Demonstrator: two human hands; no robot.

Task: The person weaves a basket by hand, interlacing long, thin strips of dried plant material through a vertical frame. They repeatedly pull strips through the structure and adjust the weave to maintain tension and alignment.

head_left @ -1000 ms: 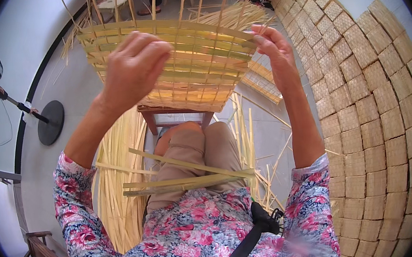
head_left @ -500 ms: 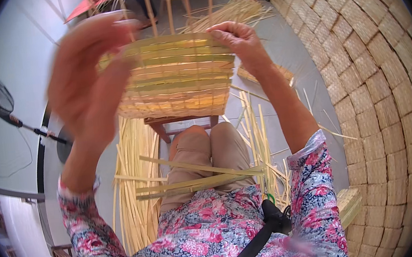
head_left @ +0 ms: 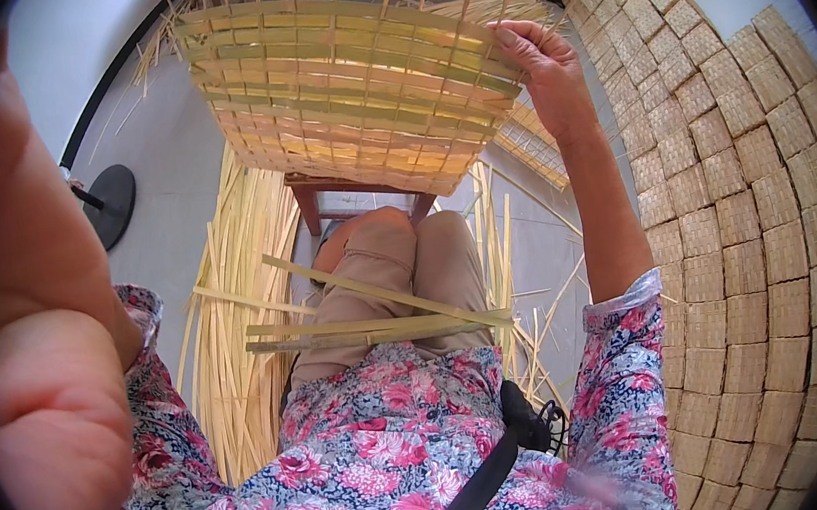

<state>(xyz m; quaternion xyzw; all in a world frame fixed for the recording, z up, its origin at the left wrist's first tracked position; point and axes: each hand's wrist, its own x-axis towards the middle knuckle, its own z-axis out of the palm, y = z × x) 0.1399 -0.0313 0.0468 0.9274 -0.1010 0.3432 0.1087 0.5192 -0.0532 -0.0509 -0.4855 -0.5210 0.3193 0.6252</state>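
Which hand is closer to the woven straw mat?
Right. The right hand grips the yellow-green woven straw mat at its right edge; the left hand is raised near the camera, off it.

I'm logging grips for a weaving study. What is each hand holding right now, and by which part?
The right hand grips the woven bamboo mat by its right edge. The left hand, raised close to the camera, holds nothing visible.

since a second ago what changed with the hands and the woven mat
The left hand let go of the woven mat and rose close to the camera. The right hand keeps its grip on the mat's right edge. The loose strips across the lap stayed put.
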